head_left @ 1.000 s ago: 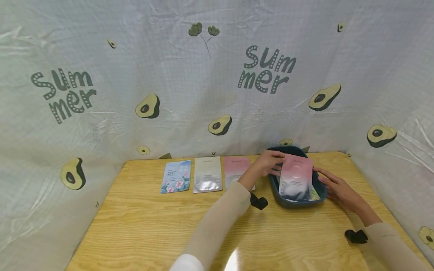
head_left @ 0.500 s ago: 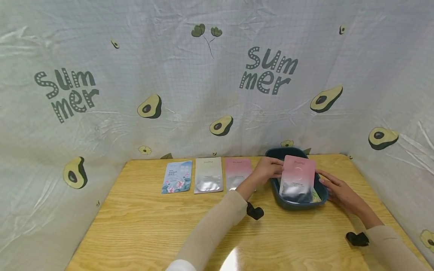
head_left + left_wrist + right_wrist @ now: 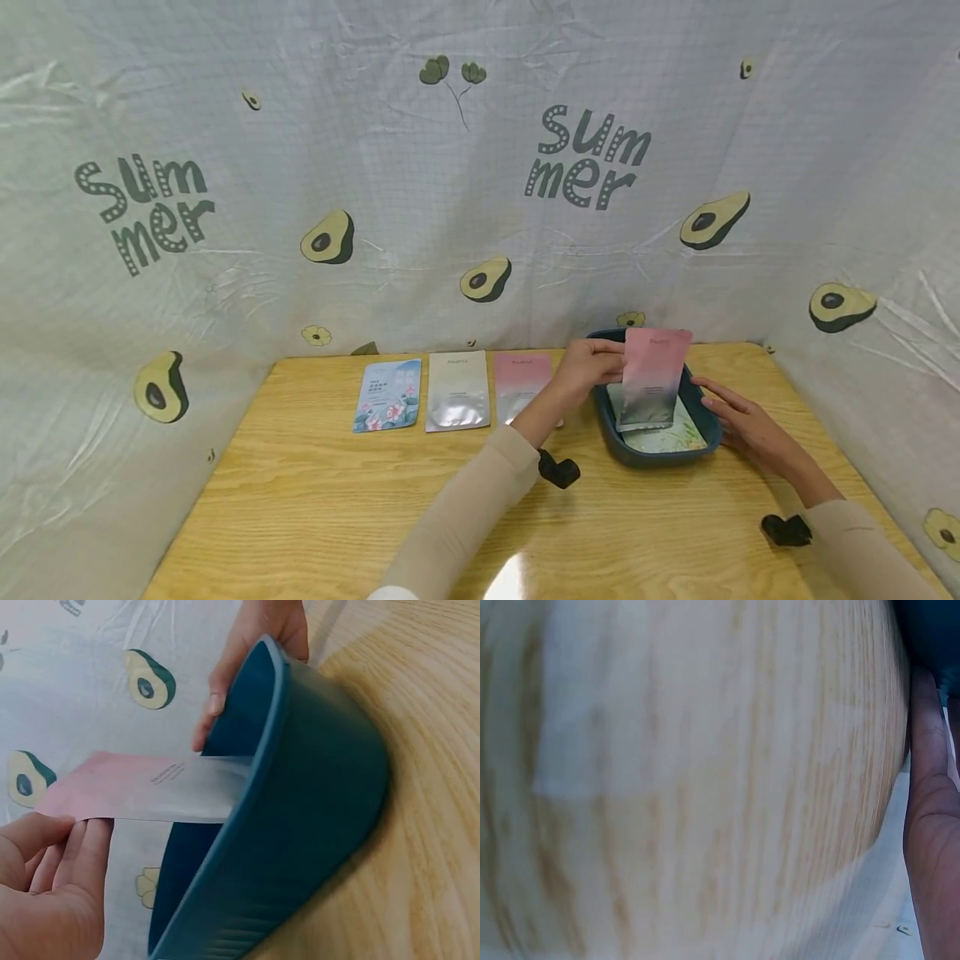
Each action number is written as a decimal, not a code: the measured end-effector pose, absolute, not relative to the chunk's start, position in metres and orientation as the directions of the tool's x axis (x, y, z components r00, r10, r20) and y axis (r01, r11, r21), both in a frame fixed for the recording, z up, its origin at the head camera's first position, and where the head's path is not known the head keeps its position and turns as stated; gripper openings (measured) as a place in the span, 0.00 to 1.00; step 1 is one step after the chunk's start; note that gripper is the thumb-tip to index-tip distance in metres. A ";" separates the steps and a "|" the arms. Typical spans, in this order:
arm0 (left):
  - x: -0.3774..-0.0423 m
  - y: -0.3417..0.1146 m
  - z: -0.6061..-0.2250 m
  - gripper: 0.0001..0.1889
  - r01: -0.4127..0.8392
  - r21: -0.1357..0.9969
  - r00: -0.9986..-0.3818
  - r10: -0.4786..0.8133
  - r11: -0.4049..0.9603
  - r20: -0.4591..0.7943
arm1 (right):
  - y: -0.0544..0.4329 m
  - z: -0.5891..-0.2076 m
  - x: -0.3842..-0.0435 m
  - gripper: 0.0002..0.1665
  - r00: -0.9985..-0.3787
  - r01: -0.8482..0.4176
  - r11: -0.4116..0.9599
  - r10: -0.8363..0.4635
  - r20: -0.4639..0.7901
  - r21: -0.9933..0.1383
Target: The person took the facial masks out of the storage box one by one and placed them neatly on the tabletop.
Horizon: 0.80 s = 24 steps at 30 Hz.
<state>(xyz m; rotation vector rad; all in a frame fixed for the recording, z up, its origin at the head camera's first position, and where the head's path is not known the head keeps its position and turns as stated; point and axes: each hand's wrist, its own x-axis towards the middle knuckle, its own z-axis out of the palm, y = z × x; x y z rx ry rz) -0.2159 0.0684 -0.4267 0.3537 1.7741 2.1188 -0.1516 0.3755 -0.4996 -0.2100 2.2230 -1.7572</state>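
Observation:
My left hand (image 3: pixel 587 368) pinches a pink-to-silver sheet mask packet (image 3: pixel 654 375) by its left edge. In the left wrist view the packet (image 3: pixel 150 784) has its silver end inside the blue plastic bin (image 3: pixel 322 765). The packet stands upright, tilted, over the bin (image 3: pixel 654 460) in the head view. Under it, a pale packet with green leaf print (image 3: pixel 678 435) lies in the bin. Against the bin's right side rests my right hand (image 3: pixel 761 433), fingers fairly straight at the rim. The right wrist view shows only part of that hand (image 3: pixel 934 802) touching the wall.
Left of the bin, three packets lie in a row on the wooden table (image 3: pixel 360 508): a blue floral one (image 3: pixel 388 395), a cream-and-silver one (image 3: pixel 458 392) and a pink one (image 3: pixel 522 383), partly behind my left arm. A patterned cloth (image 3: pixel 405 183) hangs behind.
The pink packet in my left hand has risen and turned more upright, uncovering more of the leaf-print packet in the bin. My right hand has stayed at the bin's side.

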 end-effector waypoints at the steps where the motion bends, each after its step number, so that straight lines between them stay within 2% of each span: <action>1: -0.216 0.067 -0.425 0.14 -0.107 0.981 -0.906 0.421 -0.159 -0.031 | 0.375 -0.499 -0.151 0.34 -0.945 0.068 0.240 -0.297 -0.140 -0.968; 24: -0.225 0.039 -0.406 0.14 -0.089 0.961 -0.909 0.417 -0.261 0.029 | 0.379 -0.503 -0.155 0.33 -0.942 0.068 0.211 -0.310 -0.133 -0.975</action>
